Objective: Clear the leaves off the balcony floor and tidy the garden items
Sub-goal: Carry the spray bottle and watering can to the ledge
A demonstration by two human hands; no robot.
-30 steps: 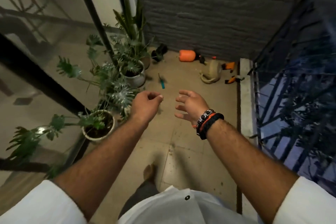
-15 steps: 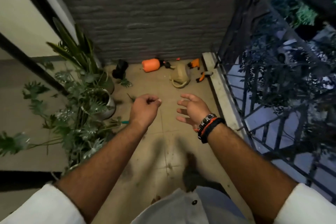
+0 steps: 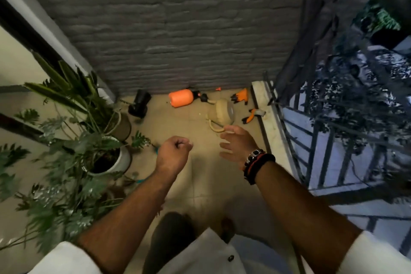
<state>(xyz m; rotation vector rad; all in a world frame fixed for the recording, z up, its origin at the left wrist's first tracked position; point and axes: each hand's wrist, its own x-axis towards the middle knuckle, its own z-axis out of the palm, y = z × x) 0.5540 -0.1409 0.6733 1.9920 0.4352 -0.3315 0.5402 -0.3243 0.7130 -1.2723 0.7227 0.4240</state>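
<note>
Garden items lie scattered at the far end of the balcony floor [image 3: 178, 122], against the grey brick wall [image 3: 178, 29]. Beige watering can [image 3: 221, 114] on its side, right of centre, curved handle toward the near side. Orange spray bottle [image 3: 180, 98] also on its side, just left of the can, at the wall's foot. Orange-and-black gloves [image 3: 240, 96] in the far right corner; orange-handled pruning shears [image 3: 251, 117] beside the right kerb. Black pot [image 3: 140, 103] toppled, far left.

Loose leaves: none clearly picked out on the bare tiles; a small green sprig [image 3: 140, 140] sits near the white planter [image 3: 121, 158], but whether it is fallen or attached cannot be told.

Hands hover above the floor, touching nothing. Left hand [image 3: 174, 153] fisted, fingers curled under, no object visible inside. Right hand [image 3: 236, 145] slack and spread, fingers relaxed, in line with the watering can's handle but well above it; beaded and corded bracelets [image 3: 255, 165] on that wrist.

Left side: potted plants crowd the glass door; a thin teal item [image 3: 142, 180] lies partly under foliage, identity unclear. Right side: black metal railing [image 3: 311, 140].

Judgement: step in hand looks like approaching the tool cluster. To do it well, crouch close first, take the can by its handle and stand it upright, then gather bottle, gloves and shears into one group by the wall. Lift the shears by their handles, blades pointed away. Keep sleeves clear of the plant fronds on the left.
</note>
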